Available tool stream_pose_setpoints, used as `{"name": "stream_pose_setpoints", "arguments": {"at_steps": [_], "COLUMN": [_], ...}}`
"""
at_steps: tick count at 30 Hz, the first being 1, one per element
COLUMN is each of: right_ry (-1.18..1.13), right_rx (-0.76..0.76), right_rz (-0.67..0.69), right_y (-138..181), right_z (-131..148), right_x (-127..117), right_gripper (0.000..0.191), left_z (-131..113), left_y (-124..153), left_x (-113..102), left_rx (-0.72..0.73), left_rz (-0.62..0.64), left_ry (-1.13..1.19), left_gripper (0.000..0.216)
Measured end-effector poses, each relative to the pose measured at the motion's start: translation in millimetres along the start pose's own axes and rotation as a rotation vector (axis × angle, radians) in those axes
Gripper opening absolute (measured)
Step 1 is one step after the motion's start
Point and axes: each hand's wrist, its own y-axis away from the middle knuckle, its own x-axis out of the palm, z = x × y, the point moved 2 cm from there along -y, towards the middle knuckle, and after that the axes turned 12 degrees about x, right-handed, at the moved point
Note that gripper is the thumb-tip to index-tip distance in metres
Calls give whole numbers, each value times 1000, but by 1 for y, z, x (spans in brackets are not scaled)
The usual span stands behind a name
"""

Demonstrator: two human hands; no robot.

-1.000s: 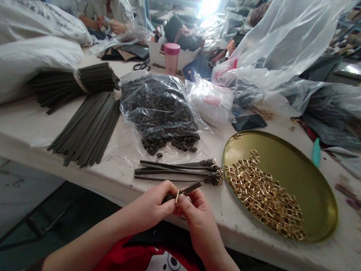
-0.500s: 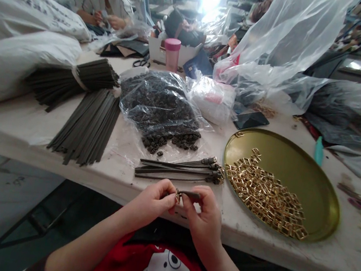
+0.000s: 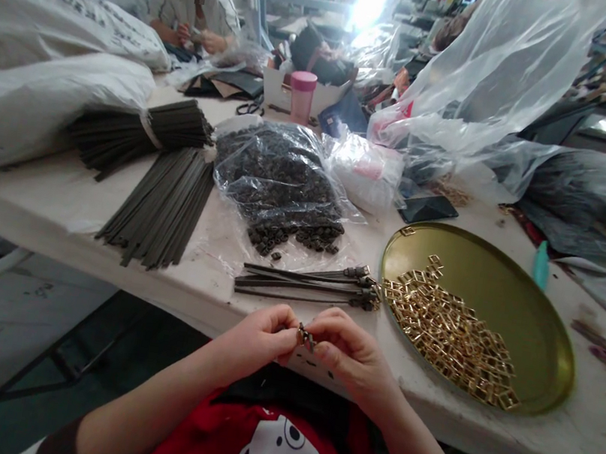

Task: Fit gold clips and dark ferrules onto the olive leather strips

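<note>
Beyond my hands, finished straps [image 3: 306,282] lay flat on the table [image 3: 57,198], just beside the brass tray [image 3: 504,287] of gold buckles [image 3: 451,336]; a clear bag of dark loops [image 3: 280,186] sat farther back, with nothing between it and my hands; the small strap end [image 3: 305,337] was pinched at the table edge, its long axis probably running left-right, though too small to confirm; my left hand [image 3: 257,341] and right hand [image 3: 352,356] met fingertip to fingertip, palms down, fingers closed on it.
</note>
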Motion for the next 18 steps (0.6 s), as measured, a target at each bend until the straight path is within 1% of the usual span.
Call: {"name": "stream_pose_setpoints", "arguments": {"at_steps": [3,7,10,15,18], "right_ry": [-16,-48,-62,-169,-178], "right_rx": [31,85,152,332,363], "right_rz": [41,86,76,67,24], "right_y": [-1,-2,-3,-3,-4], "right_z": [-2,-5,-9,-13,-13], "right_x": [-2,-5,-8,-7,-8], "right_gripper": [9,8,10,15,16], "left_z": [5,9,8,8,10], "left_y": [0,-1,-2,-6,-8], "left_x": [2,3,3,4,5], "left_rx": [20,57,71,80,97], "left_rz": [-8,-26,-25,-3,1], "left_ry": [-15,-109,-163,-202,-218], "left_gripper": [10,10,10,9,10]}}
